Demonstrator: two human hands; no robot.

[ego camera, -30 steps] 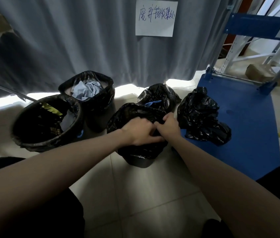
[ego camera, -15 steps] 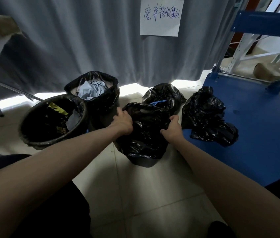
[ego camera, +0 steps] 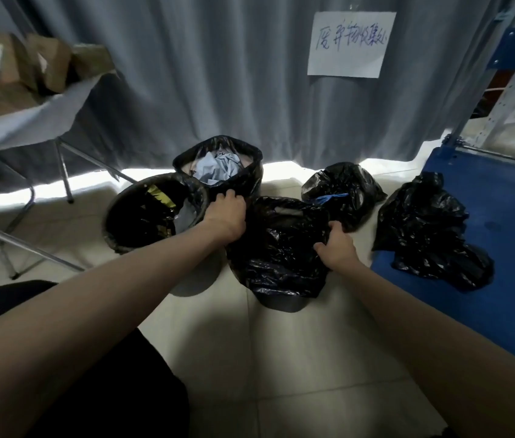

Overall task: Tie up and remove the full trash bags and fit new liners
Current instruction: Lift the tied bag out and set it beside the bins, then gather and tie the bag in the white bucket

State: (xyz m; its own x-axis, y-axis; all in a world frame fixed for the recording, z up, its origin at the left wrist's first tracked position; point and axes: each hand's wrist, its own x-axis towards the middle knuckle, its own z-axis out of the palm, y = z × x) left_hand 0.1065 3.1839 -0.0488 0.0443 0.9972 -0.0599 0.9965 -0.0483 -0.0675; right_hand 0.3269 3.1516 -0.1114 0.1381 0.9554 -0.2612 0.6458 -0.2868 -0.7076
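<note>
Pale tiles are covering the floor (ego camera: 297, 358), and a grey curtain (ego camera: 202, 74) is hanging across the back of the room with bright light showing under its hem. A white paper sign (ego camera: 351, 44) with blue handwriting is sticking to the curtain at the upper right. At the left a cloth-draped surface (ego camera: 28, 118) on metal legs is carrying brown cardboard boxes (ego camera: 6, 71). At the right a blue platform (ego camera: 502, 222) is lying flat on the floor beside a blue and white rack frame (ego camera: 509, 80). Three bins are standing close together on the tiles: a round bin (ego camera: 152, 213) with a black liner and scraps inside at the left, a back bin (ego camera: 221, 167) behind it holding pale crumpled paper, and a front bin (ego camera: 281, 248) nearest the person, its black liner (ego camera: 284, 241) spilling loosely over the rim. The left hand (ego camera: 226, 214) is reaching to the far left edge of that liner, fingers curled over the plastic, just beside the back bin. The right hand (ego camera: 335, 245) is gripping the liner's right side, thumb and fingers closed round a fold. A tied black bag (ego camera: 344, 191) with a blue strip at its neck is sitting on the floor behind the front bin, and another full black bag (ego camera: 430, 229) is resting on the platform's near edge.
</note>
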